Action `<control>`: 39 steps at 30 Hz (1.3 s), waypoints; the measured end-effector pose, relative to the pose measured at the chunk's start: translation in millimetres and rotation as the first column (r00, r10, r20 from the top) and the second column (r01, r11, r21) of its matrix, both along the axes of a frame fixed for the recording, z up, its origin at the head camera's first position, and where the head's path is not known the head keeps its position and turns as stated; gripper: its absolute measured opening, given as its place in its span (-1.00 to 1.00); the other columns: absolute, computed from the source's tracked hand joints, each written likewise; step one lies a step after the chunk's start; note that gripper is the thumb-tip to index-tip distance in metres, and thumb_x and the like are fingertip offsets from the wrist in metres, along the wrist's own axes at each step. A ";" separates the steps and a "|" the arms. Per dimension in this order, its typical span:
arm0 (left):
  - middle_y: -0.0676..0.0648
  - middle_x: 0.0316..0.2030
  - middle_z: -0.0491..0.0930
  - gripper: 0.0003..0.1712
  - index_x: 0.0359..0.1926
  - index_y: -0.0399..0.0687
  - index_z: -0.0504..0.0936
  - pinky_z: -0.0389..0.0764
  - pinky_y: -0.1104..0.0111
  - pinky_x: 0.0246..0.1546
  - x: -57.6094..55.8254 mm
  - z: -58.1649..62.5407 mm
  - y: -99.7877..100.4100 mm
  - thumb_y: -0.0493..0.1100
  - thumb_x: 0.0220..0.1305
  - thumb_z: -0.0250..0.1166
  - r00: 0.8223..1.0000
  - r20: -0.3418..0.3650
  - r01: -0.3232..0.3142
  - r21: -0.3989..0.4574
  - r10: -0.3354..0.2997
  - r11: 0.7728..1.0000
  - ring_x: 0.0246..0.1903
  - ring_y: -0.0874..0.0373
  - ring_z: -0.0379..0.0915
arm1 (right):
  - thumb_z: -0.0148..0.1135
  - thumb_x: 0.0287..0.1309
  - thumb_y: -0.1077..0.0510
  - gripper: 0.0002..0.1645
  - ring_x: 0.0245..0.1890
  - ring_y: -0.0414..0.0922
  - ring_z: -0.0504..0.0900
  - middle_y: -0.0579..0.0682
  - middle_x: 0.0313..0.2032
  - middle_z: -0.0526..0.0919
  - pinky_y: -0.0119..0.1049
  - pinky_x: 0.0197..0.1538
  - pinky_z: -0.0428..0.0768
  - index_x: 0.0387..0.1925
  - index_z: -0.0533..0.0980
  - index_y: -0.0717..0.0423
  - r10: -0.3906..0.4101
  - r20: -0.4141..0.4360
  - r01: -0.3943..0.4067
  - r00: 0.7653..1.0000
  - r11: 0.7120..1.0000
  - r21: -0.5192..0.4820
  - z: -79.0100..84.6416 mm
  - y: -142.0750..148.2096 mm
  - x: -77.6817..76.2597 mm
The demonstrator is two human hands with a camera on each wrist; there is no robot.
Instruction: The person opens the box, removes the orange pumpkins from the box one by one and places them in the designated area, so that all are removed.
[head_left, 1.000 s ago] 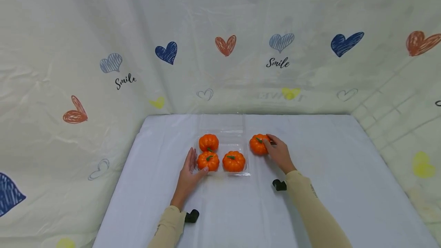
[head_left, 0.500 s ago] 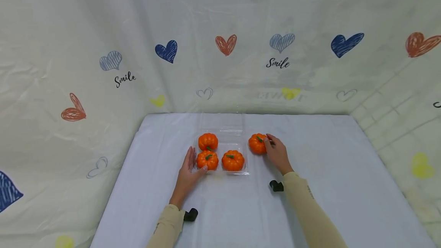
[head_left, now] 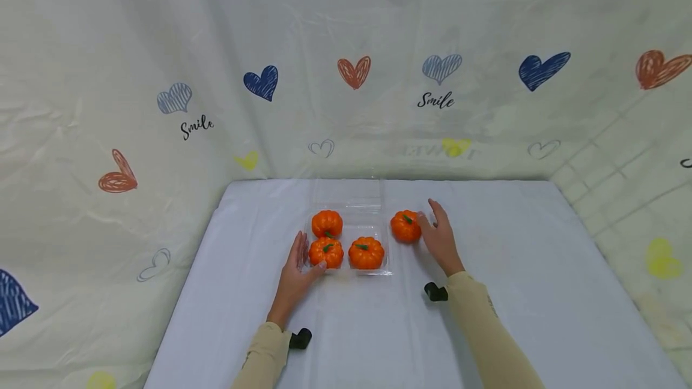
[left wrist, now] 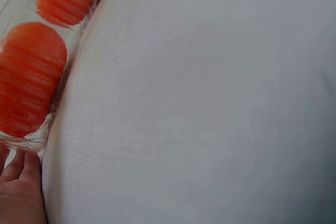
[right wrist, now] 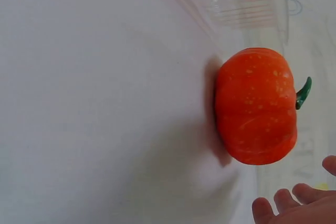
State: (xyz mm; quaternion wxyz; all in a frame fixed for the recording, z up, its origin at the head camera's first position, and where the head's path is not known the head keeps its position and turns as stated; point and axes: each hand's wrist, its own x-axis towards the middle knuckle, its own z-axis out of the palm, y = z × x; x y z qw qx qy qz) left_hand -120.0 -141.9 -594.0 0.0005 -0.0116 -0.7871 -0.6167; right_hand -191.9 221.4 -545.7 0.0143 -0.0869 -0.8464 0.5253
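In the head view, a clear plastic container (head_left: 363, 220) sits on a table under a white cloth (head_left: 373, 341), its lid (head_left: 346, 192) folded back toward the patterned backdrop (head_left: 389, 29). Three small orange pumpkins are inside: a back-left pumpkin (head_left: 327, 222), a front-left pumpkin (head_left: 326, 253) and a front-right pumpkin (head_left: 366, 253). A fourth pumpkin (head_left: 405, 227), with a green stem, rests on the cloth just right of the container. The left hand (head_left: 294, 278) lies against the container's left side, fingers extended along it and thumb at the front-left corner. The right hand (head_left: 440, 240) is just right of the fourth pumpkin, thumb and fingers spread apart, holding nothing. Both arms wear beige sleeves (head_left: 483, 323).

In the left wrist view, left-hand fingertips (left wrist: 30, 157) meet the container's edge, and two pumpkins show through its ridged wall.

In the right wrist view, the fourth pumpkin sits on the cloth near the container, its stem pointing sideways in frame. A gap separates it from the right hand's parted fingers (right wrist: 286, 201).
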 end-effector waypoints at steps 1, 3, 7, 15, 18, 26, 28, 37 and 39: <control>0.04 0.67 0.12 0.23 0.75 0.11 -0.03 0.17 0.15 0.54 0.4 0.0 -0.1 0.19 0.32 0.53 1.000 -0.002 0.000 0.000 0.000 1.000 0.62 0.09 0.07 | -0.03 0.66 -0.20 -0.13 0.67 0.19 -0.05 0.13 0.72 -0.13 0.22 0.60 0.10 0.74 -0.02 0.02 0.000 -0.006 0.000 1.000 1.000 -0.005 2.2 -0.1 0.1; 0.04 0.67 0.12 0.22 0.75 0.10 -0.03 0.17 0.16 0.54 0.8 -0.6 -0.5 0.19 0.33 0.52 1.000 -0.006 0.001 0.003 -0.001 1.000 0.62 0.09 0.07 | -0.02 0.65 -0.22 -0.12 0.68 0.19 -0.09 0.11 0.72 -0.17 0.25 0.60 0.07 0.75 -0.03 -0.02 0.000 -0.017 0.000 1.000 1.000 -0.014 6.7 -0.8 0.4; 0.03 0.66 0.12 0.20 0.75 0.09 -0.03 0.15 0.17 0.55 1.3 -2.4 -1.3 0.16 0.34 0.52 1.000 -0.016 0.003 0.014 -0.003 1.000 0.62 0.09 0.07 | 0.01 0.63 -0.24 -0.09 0.69 0.17 -0.14 0.05 0.73 -0.23 0.29 0.59 0.06 0.75 -0.04 -0.07 0.009 -0.043 -0.011 0.999 1.000 -0.027 17.5 -4.7 3.0; 0.02 0.66 0.13 0.21 0.75 0.06 -0.04 0.16 0.17 0.55 2.2 -0.7 -0.1 0.17 0.35 0.51 1.000 -0.019 0.003 0.002 -0.003 1.000 0.61 0.08 0.08 | 0.08 0.62 -0.20 -0.09 0.69 0.14 -0.16 0.00 0.73 -0.25 0.26 0.60 0.07 0.75 -0.01 -0.06 0.053 -0.102 -0.056 0.993 0.998 -0.023 34.9 -19.8 8.0; 0.01 0.66 0.13 0.21 0.75 0.04 -0.03 0.15 0.14 0.55 2.1 -0.8 0.2 0.16 0.35 0.51 1.000 -0.019 0.004 0.008 -0.004 1.000 0.62 0.06 0.08 | 0.09 0.62 -0.15 -0.11 0.68 0.20 -0.08 -0.02 0.73 -0.26 0.27 0.58 0.12 0.75 -0.01 -0.06 0.074 -0.112 -0.076 0.991 0.997 -0.018 38.4 -25.4 9.7; 0.02 0.66 0.14 0.19 0.75 0.11 -0.02 0.16 0.12 0.55 2.0 -1.5 1.2 0.16 0.35 0.51 1.000 -0.020 0.004 0.010 -0.004 1.000 0.61 0.06 0.09 | 0.11 0.62 -0.14 -0.13 0.67 0.21 -0.03 0.06 0.73 -0.17 0.24 0.57 0.18 0.73 0.05 -0.01 0.135 -0.133 -0.135 0.982 0.991 0.007 40.1 -36.5 13.7; 0.02 0.66 0.14 0.19 0.75 0.10 -0.02 0.16 0.11 0.55 1.6 -1.1 1.3 0.17 0.35 0.51 1.000 -0.021 0.003 0.006 -0.003 1.000 0.61 0.05 0.09 | 0.14 0.61 -0.14 -0.13 0.68 0.17 -0.07 0.07 0.72 -0.14 0.24 0.58 0.14 0.72 0.08 0.03 0.157 -0.143 -0.158 0.977 0.987 0.006 40.1 -39.9 15.1; 0.03 0.66 0.13 0.21 0.75 0.05 -0.03 0.16 0.21 0.54 2.6 0.0 -0.2 0.15 0.33 0.53 1.000 -0.021 0.007 0.005 -0.007 1.000 0.61 0.09 0.07 | 0.20 0.57 -0.09 -0.15 0.65 0.26 0.02 0.12 0.71 -0.04 0.35 0.50 0.25 0.69 0.16 0.05 0.275 -0.156 -0.274 0.949 0.961 0.029 39.6 -57.7 27.0; 0.02 0.66 0.13 0.21 0.75 0.06 -0.03 0.16 0.24 0.54 2.0 -0.7 -0.8 0.12 0.34 0.53 1.000 -0.028 0.011 0.017 -0.010 1.000 0.61 0.09 0.07 | 0.22 0.56 -0.07 -0.16 0.64 0.27 0.04 0.12 0.70 -0.03 0.35 0.48 0.29 0.68 0.18 0.06 0.302 -0.157 -0.302 0.940 0.953 0.029 39.9 -62.0 29.8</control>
